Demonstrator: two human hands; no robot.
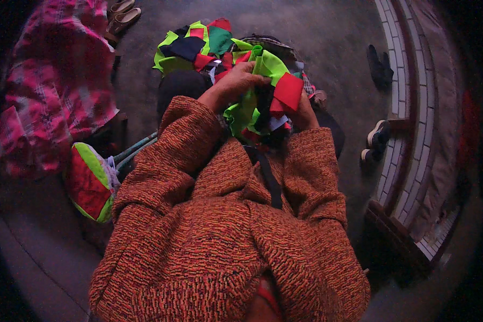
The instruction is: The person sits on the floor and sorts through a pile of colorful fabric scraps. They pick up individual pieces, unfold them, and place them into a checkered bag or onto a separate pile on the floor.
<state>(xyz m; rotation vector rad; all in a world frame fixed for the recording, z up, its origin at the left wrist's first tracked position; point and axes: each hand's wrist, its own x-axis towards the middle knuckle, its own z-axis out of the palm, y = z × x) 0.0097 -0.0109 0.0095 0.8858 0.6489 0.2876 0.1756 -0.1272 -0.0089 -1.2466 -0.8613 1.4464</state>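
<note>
A pink plaid cloth point(59, 102) was at far left, well apart from a pile of coloured scraps point(218, 42). The left hand point(234, 86) gripped lime-green cloth point(272, 65) just beside a red piece point(287, 94); the right hand point(306, 115) was partly behind that piece, its grip too hidden to tell.

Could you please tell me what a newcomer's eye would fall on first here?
Probably the neon-green and red fabric between the left hand and right hand, upper centre. Next, the bright pink plaid cloth at far left, and the orange-flecked woven jacket filling the lower middle.
</note>
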